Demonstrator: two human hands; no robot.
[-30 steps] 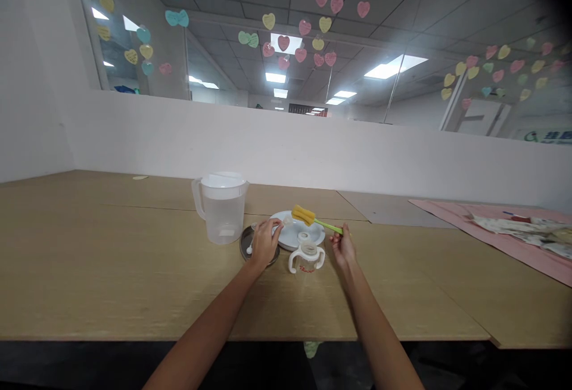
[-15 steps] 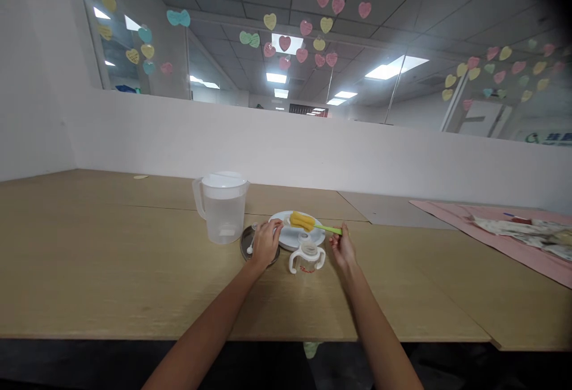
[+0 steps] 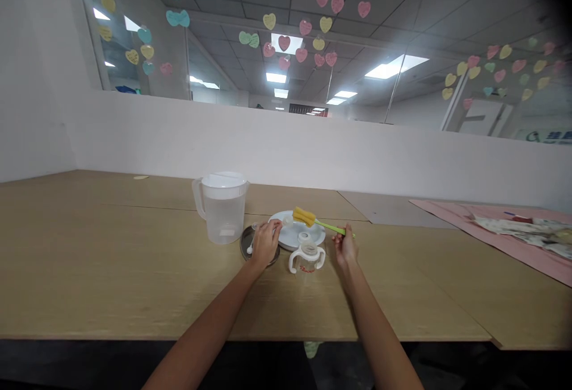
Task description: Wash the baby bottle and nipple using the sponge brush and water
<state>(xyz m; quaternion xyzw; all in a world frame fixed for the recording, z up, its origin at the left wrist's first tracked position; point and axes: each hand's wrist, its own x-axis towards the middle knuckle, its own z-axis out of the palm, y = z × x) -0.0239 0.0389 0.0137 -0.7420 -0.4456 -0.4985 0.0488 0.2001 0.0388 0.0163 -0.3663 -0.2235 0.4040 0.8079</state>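
Observation:
My right hand (image 3: 345, 247) is closed around the green handle of a bottle brush with a yellow sponge head (image 3: 304, 217). The brush head is over a white plate (image 3: 318, 236). My left hand (image 3: 267, 242) pinches a small translucent white piece (image 3: 287, 220), maybe a bottle nipple, just left of the sponge. A clear baby bottle with two white handles (image 3: 308, 259) stands between my forearms, in front of the plate. Behind its mouth is a white ring (image 3: 304, 238). Under my left hand lies a dark round tray (image 3: 245, 251), holding a thin straw piece with a white end (image 3: 249, 250).
A translucent lidded pitcher (image 3: 224, 214) of liquid stands left of the tray. At the far right a pink cloth (image 3: 451, 214) bears several items. A small pale flat piece (image 3: 141, 177) lies at the back left. A white wall closes off the table's rear.
The brush has drawn back up and to the right, so its sponge is now apart from the piece in my left hand. My left hand has hardly moved.

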